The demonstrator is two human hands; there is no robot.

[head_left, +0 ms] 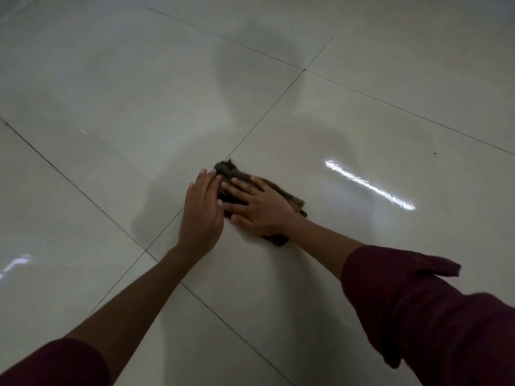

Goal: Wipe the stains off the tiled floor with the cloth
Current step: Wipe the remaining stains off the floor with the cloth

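Note:
A dark brown cloth (230,174) lies bunched on the glossy pale tiled floor (139,107), beside a dark grout line. My right hand (260,208) lies flat on top of the cloth with its fingers spread, pressing it to the tile. My left hand (202,210) rests with straight fingers on the floor just left of the cloth, its fingertips at the cloth's left edge. Much of the cloth is hidden under my right hand. No distinct stain shows near the cloth.
Dark grout lines (267,112) cross the floor diagonally. A bright light reflection (367,185) streaks the tile to the right of the cloth. A tiny dark speck (434,153) sits on the tile at the far right. Dark red sleeves (418,307) cover both forearms.

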